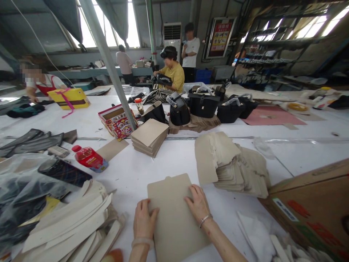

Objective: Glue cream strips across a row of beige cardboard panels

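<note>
A flat beige cardboard panel [174, 214], with a small tab on its far edge, lies in front of me on the white table. My left hand [144, 222] grips its left edge, thumb on top and fingers along the side. On the opposite edge, my right hand [199, 204] holds the panel with its thumb and fingers over the border. Beyond it rests a neat stack of beige sheets [149, 136]. To the right is a fanned pile of similar beige pieces [234, 163], and long curved pale strips [71, 222] are heaped to the left.
A cardboard box [311, 203] stands at the right. On the left lie a red bottle [89, 158] and a dark plaid cylinder [64, 171]. A metal post [109, 62] rises behind a patterned box [117, 122]. Black handbags [203, 103] stand farther back, where several people work.
</note>
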A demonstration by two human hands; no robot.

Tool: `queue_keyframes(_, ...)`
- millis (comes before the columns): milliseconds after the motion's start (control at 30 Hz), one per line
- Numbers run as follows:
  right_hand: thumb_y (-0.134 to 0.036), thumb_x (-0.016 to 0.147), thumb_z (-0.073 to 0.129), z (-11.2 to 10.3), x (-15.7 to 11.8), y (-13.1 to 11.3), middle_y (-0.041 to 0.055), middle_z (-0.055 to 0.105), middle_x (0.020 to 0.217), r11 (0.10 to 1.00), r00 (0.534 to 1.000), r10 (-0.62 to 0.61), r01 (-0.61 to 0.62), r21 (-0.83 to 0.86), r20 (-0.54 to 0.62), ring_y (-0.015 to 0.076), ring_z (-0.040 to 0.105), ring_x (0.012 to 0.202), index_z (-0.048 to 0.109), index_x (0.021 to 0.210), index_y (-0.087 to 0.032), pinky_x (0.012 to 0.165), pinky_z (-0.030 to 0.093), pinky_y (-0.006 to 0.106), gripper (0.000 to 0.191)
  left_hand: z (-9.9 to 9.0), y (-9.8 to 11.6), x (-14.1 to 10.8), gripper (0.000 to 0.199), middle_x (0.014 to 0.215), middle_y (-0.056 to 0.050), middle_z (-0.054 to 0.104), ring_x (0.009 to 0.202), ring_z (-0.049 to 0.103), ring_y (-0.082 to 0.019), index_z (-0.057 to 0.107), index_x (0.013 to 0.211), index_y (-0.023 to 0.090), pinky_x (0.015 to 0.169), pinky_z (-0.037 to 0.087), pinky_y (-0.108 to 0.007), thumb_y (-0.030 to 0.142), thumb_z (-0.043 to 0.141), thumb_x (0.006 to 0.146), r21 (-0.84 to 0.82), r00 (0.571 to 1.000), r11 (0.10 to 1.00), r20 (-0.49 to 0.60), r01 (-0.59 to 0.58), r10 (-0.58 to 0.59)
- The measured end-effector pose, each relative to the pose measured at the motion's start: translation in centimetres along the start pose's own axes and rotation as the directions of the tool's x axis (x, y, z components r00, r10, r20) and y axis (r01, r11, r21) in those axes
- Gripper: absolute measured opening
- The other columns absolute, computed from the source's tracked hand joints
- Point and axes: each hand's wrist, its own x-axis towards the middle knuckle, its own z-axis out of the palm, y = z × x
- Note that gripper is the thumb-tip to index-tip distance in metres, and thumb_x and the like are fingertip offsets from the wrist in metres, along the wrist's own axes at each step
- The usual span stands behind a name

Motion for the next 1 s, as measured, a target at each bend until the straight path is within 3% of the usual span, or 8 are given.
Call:
queue_keyframes(167, -0.024, 0.076, 0.055, 0.1, -1.1, 0.6, 0.0124, 0.054, 0.117, 0.999, 1.0, -0.002, 0.003, 0.036, -0.031, 0.0244, 0.046, 0.112, 0.056, 0.109, -0.015, 0.099, 0.037, 0.037, 0.035, 1.0, -0.8, -0.5, 0.031, 0.106, -0.008, 0.049, 0.1, 0.053, -0.023, 0.047, 0.105, 0.018, 0.079, 0.047, -0.037, 0.035, 0.045, 0.079, -0.041, 1.0, 0.999, 0.008, 0.023, -0.023)
queue_keyframes(400, -0.025, 0.078, 0.053, 0.3, -1.6, 0.5, 0.0129, 0.054, 0.12, 1.0, 1.0, -0.001, 0.001, 0.026, -0.004, 0.0242, 0.046, 0.114, 0.056, 0.112, -0.014, 0.101, 0.037, 0.038, 0.036, 1.0, -1.1, -1.1, 0.032, 0.104, -0.008, 0.049, 0.101, 0.053, -0.025, 0.048, 0.102, 0.018, 0.081, 0.048, -0.04, 0.038, 0.046, 0.078, -0.059, 1.0, 0.998, -0.005, 0.008, -0.008)
queue_keyframes(567, -0.028, 0.082, 0.048, -0.5, -3.0, 0.6, 0.012, 0.044, 0.135, 0.997, 1.0, 0.013, -0.012, -0.081, 0.01, 0.0243, 0.037, 0.125, 0.05, 0.124, -0.014, 0.104, 0.033, 0.038, 0.045, 0.6, -0.6, -3.0, 0.039, 0.115, -0.011, 0.05, 0.107, 0.05, -0.025, 0.052, 0.109, 0.017, 0.093, 0.043, -0.041, 0.041, 0.047, 0.079, -0.004, 0.988, 0.993, -0.098, -0.117, 0.116)
queue_keyframes(733, -0.033, 0.089, 0.04, -1.8, -4.9, 0.0, 0.0014, 0.037, 0.143, 0.974, 0.986, -0.042, 0.076, -0.215, 0.16, 0.0251, 0.024, 0.134, 0.047, 0.129, -0.024, 0.107, 0.026, 0.043, 0.042, 0.8, 0.0, -5.4, 0.033, 0.119, -0.006, 0.056, 0.11, 0.051, -0.023, 0.059, 0.109, 0.023, 0.094, 0.043, -0.038, 0.036, 0.043, 0.083, 0.14, 0.968, 0.958, 0.079, -0.249, 0.24)
queue_keyframes(1000, -0.04, 0.091, 0.036, -1.5, -7.0, -2.4, 0.0001, 0.036, 0.143, 0.971, 0.964, -0.072, 0.127, -0.204, 0.256, 0.0234, 0.024, 0.134, 0.042, 0.132, -0.028, 0.109, 0.021, 0.042, 0.043, 1.7, 0.3, -6.9, 0.044, 0.136, -0.009, 0.045, 0.125, 0.041, -0.023, 0.054, 0.12, 0.018, 0.104, 0.036, -0.038, 0.038, 0.04, 0.084, 0.265, 0.956, 0.923, 0.161, -0.28, 0.244)
